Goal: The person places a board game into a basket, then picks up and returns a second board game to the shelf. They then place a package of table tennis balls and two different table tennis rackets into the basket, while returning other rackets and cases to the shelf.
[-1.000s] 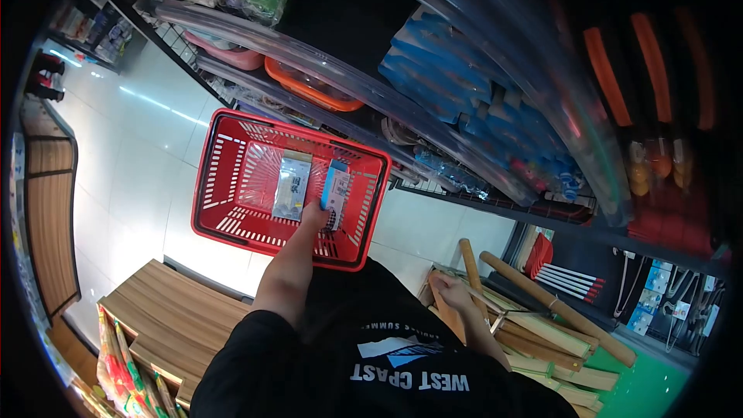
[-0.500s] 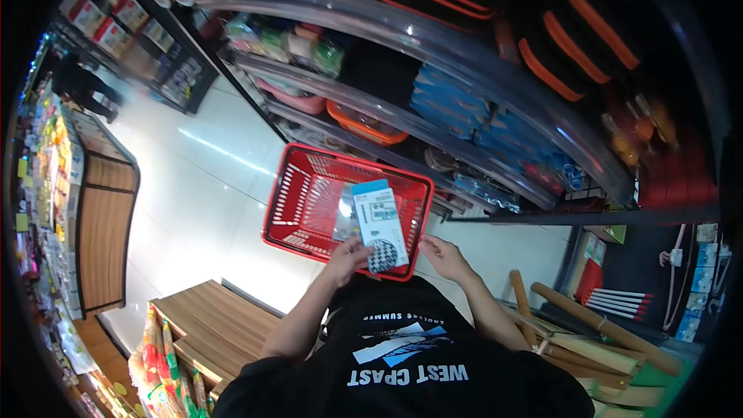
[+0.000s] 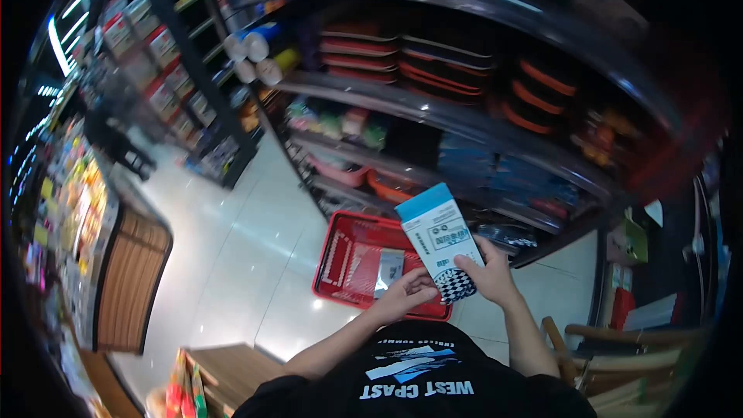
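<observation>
My right hand grips a flat white-and-blue package, its thumb across the front and the fingers behind. The package has a blue top, printed text and a black-and-white checked pattern at its lower end. Just left of that lower end is my left hand, fingers loosely curved and apart, with nothing seen in them. Beneath both hands stands a red shopping basket, partly hidden by the package and my hands. Inside it lies a flat whitish-grey packet.
Store shelves with dark, orange-edged goods rise ahead. A wooden display counter stands to the left, with a blurred person beyond it. A wood-topped stand is at lower left, and wooden pieces lie at lower right.
The package has passed from my left hand to my right and is raised nearer to me. My right hand has left the basket's side. The view has tilted up toward the shelves.
</observation>
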`<move>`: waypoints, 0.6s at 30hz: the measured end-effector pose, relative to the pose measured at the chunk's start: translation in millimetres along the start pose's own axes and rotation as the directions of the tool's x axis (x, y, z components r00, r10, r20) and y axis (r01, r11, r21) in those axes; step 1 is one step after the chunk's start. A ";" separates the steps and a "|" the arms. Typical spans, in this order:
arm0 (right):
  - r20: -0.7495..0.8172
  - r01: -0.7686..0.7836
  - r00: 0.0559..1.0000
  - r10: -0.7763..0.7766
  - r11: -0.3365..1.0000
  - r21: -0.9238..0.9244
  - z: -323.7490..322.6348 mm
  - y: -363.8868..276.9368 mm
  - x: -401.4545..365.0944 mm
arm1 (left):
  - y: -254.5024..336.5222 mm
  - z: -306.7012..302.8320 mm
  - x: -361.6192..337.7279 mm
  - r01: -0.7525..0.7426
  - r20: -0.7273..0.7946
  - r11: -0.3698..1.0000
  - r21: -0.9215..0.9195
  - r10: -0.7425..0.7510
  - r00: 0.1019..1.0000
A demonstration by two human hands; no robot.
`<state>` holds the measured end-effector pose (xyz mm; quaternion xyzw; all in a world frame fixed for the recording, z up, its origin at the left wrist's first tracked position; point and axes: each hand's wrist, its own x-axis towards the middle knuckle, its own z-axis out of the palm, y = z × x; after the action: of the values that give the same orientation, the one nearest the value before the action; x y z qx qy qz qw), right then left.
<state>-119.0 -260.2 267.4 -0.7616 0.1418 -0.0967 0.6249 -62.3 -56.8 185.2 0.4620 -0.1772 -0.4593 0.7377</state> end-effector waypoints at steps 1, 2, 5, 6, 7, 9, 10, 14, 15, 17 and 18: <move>0.018 0.099 0.995 -0.098 0.982 -0.158 -11.6 -28.1 -2.5 | 4.3 1.7 -2.1 0.007 0.005 0.998 0.063 -0.007 1.000; 0.041 0.183 0.983 -0.180 0.930 -0.317 -24.5 -54.3 -6.5 | 6.1 2.4 -2.6 0.012 0.018 0.992 0.129 -0.014 1.000; -0.012 0.351 0.920 -0.392 0.835 -0.424 -68.3 -122.1 -16.4 | -2.0 -2.0 -0.9 0.042 0.087 0.988 0.147 -0.056 0.995; -0.022 0.384 0.896 -0.444 0.799 -0.462 -83.5 -148.5 -20.5 | -3.2 -3.6 -1.1 0.068 0.048 0.985 0.156 -0.076 0.996; -0.033 0.399 0.874 -0.484 0.757 -0.518 -98.8 -173.4 -24.4 | -5.0 -5.4 -1.6 0.067 0.089 0.982 0.176 -0.084 0.992; -0.038 0.433 0.817 -0.576 0.655 -0.619 -125.2 -219.4 -30.5 | -8.9 -8.1 -4.5 0.120 0.068 0.980 0.161 -0.133 0.989; -0.032 0.451 0.780 -0.625 0.597 -0.664 -137.0 -239.1 -28.9 | -9.2 -9.0 -4.3 0.118 0.082 0.979 0.168 -0.133 0.988; 0.064 0.496 0.649 -0.758 0.357 -0.792 -186.7 -303.9 -5.4 | -13.7 -10.0 -1.2 0.109 0.029 0.962 0.251 -0.121 0.992; 0.085 0.472 0.641 -0.763 0.305 -0.827 -200.0 -316.6 4.5 | -12.0 -7.9 0.3 0.118 -0.007 0.961 0.251 -0.121 0.993; 0.137 0.442 0.600 -0.788 0.184 -0.878 -227.5 -337.3 29.0 | -15.6 -7.8 5.0 0.113 -0.062 0.965 0.238 -0.101 0.993; 0.137 0.443 0.590 -0.796 0.177 -0.879 -239.2 -345.4 41.9 | -17.5 -7.7 7.2 0.102 -0.059 0.964 0.246 -0.091 0.994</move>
<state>-124.4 -433.7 652.4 -0.9147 -0.0504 -0.3999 0.0280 -62.2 -61.5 165.3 0.5696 -0.1930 -0.4578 0.6548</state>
